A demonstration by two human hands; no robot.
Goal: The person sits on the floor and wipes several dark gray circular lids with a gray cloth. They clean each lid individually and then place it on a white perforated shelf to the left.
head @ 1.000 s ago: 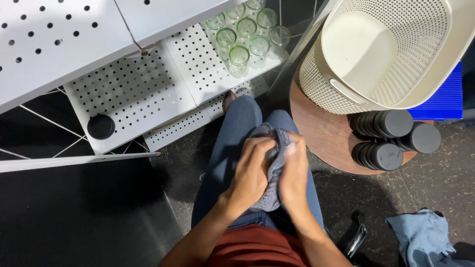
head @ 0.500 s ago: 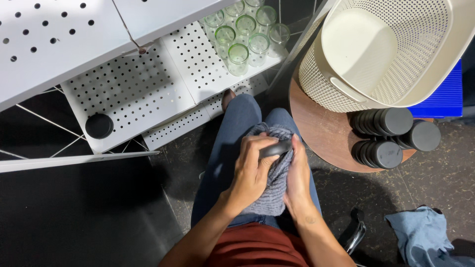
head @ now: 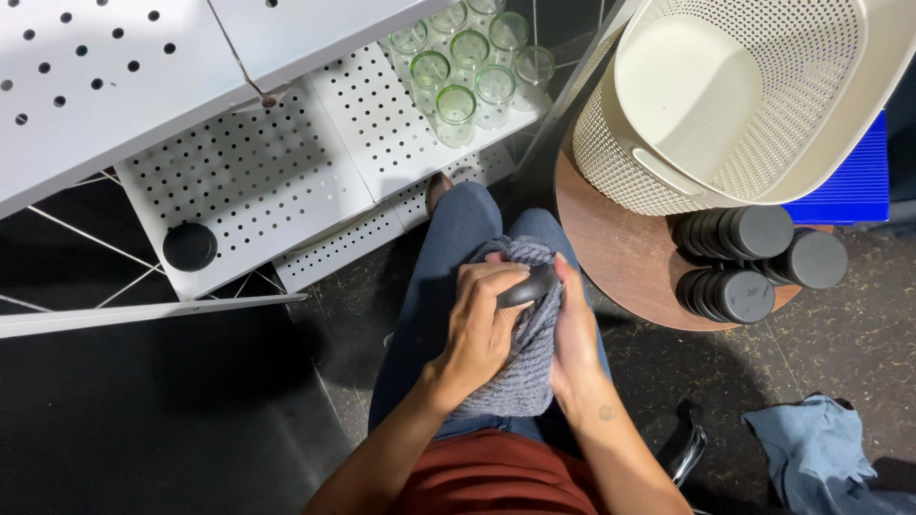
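Note:
Over my lap, both hands work a grey knitted cloth [head: 527, 367] around a small dark grey cup [head: 530, 285]. My left hand [head: 482, 324] grips the cup's dark rim with the fingers curled over it. My right hand [head: 575, 334] presses the cloth against the cup from the right side. Only a narrow dark edge of the cup shows; the cloth and my fingers hide the rest.
A round wooden stool [head: 630, 257] at right carries a cream perforated basket [head: 611, 143] and rows of dark grey cups [head: 749, 262] lying on their sides. White perforated shelves [head: 258, 176] hold one dark cup [head: 189, 246] and several green-rimmed glasses [head: 468, 67]. A blue cloth [head: 811, 453] lies on the floor.
The cup's dark rim has come out from under the cloth between my hands. My right hand slid lower along the cloth, and my left hand turned over the rim.

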